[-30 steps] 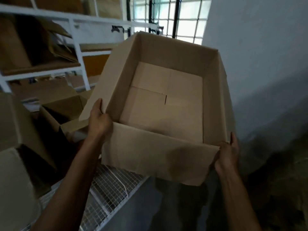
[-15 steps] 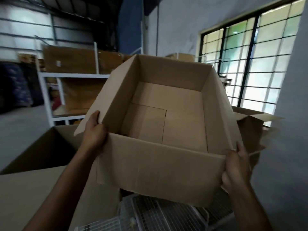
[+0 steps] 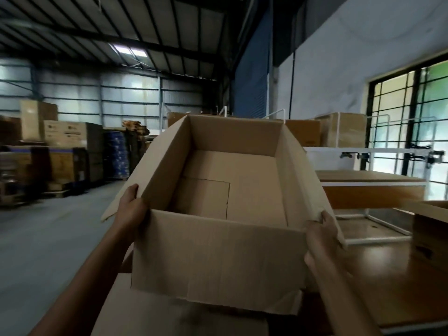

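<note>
An open, empty brown cardboard box (image 3: 218, 253) fills the middle of the view, held up in the air and tilted toward me so its folded bottom flaps show. My left hand (image 3: 131, 209) grips the box's near left corner, thumb over the rim. My right hand (image 3: 323, 235) grips the near right corner, fingers curled around the side flap.
Flat cardboard (image 3: 155, 316) lies under the box. A wooden table (image 3: 397, 282) and a white metal rack (image 3: 363, 151) with boxes stand to the right, by a barred window (image 3: 412, 122). Stacked cartons on pallets (image 3: 65, 151) line the far left across a grey floor (image 3: 48, 238).
The view has swung up and to the left, from the shelves and wall to the warehouse hall. The box stays gripped at the same two corners.
</note>
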A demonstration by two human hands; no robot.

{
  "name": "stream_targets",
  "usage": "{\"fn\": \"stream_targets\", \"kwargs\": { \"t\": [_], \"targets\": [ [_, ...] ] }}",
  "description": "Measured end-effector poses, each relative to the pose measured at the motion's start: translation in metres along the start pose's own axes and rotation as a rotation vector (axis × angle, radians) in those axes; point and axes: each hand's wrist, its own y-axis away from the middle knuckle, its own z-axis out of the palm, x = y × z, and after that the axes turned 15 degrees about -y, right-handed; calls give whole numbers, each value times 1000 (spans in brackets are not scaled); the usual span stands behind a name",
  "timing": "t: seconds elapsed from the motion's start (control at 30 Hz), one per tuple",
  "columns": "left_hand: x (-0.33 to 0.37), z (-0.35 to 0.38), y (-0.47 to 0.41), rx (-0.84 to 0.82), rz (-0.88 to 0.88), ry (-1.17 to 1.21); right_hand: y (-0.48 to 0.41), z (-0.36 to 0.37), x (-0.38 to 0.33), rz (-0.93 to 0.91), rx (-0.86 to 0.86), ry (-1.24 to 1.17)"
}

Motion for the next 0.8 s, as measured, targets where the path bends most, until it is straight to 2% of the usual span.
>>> {"fn": "stream_targets", "kwargs": {
  "t": [0.17, 0.3, 0.53, 0.8],
  "targets": [
    [-32, -9, -53, -11, -71, -3, -9, 63, 40, 82, -72, 27],
    [-64, 0, -75, -23, -108, -15, -13, 93, 82, 178, -35, 63],
    [-104, 21, -81, -35, -96, -77, -14, 82, 134, 258, 25, 112],
    [-171, 36, -68, -124, -197, -231, -5, 55, 145, 200, -29, 249]
  ]
}}
